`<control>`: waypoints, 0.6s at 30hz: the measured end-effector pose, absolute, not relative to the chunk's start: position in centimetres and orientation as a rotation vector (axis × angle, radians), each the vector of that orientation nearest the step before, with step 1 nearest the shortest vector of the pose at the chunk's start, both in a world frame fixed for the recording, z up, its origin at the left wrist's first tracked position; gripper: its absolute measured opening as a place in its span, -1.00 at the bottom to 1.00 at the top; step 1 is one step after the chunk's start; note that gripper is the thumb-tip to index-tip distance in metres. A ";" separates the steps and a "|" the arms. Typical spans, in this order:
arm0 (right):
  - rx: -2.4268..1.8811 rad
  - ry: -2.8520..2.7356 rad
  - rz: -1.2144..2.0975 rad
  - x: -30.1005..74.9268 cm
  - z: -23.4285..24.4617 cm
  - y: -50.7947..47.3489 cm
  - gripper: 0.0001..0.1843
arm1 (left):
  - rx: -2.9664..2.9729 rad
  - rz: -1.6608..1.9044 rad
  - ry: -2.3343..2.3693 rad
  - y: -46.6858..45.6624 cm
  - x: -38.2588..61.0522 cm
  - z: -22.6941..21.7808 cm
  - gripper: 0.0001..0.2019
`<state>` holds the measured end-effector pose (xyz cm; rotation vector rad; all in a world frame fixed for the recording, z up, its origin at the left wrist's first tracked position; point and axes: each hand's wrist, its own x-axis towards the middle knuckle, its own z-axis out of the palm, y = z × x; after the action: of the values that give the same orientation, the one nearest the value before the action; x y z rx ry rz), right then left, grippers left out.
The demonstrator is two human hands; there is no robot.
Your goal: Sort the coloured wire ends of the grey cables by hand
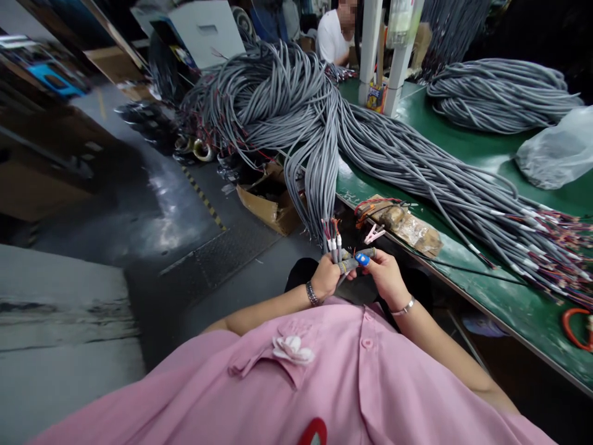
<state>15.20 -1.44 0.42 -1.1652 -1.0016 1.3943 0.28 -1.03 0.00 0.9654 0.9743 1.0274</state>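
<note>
My left hand [325, 277] is closed around a few grey cables [334, 252]. Their ends point up, with white bands and bare red, green and dark wires fanning out. Close beside it, my right hand [388, 279] is pinched, its fingertips meeting those of my left. A small blue piece [362, 259] sits at the right thumb tip; whether I hold it or wear it I cannot tell. Grey covers with yellow bands wrap some fingers on both hands. Thin dark wire ends show between the fingertips. Behind my hands, a thick bundle of grey cables [324, 167] hangs over the table edge.
Long grey cables lie across the green table [493, 162], near a coil [500, 96] and a plastic bag [558, 148]. At the edge are a wrapped wooden block [412, 227] and a pink clip [374, 233]. A cardboard box [265, 204] stands below. A person [331, 37] sits beyond.
</note>
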 end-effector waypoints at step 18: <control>-1.007 -0.719 1.612 16.8 -1.7 -0.7 -0.55 | 0.768 1.108 0.946 -0.3 0.0 0.9 -0.71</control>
<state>16.76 -0.75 -1.65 -1.0066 -0.7189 1.6120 -0.02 -0.35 0.89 0.7676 0.9458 1.1077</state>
